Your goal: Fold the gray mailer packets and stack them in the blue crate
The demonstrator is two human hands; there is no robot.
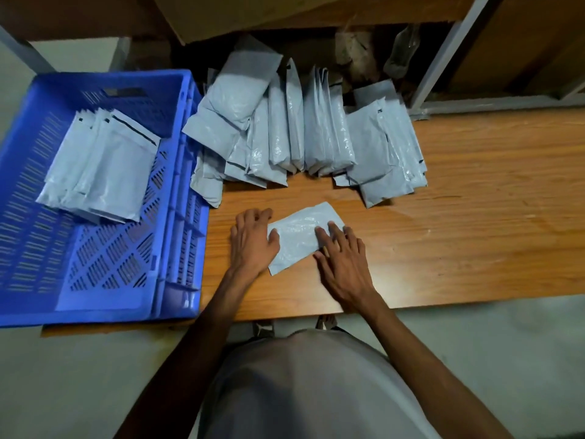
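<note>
A gray mailer packet [299, 237] lies folded on the wooden table near its front edge. My left hand [253, 240] rests at the packet's left end, thumb on its surface, fingers spread. My right hand [343, 259] presses flat on the packet's right end with fingers apart. The blue crate [177, 198] stands at the left and holds a small stack of folded packets [101, 166] leaning in its far half. A row of unfolded gray packets [300, 131] stands and leans along the back of the table.
The wooden table [474, 217] extends bare to the right of my hands. Behind the packets are a brown board, some clutter and a gray metal shelf leg [443, 58]. The crate overhangs the table's left end.
</note>
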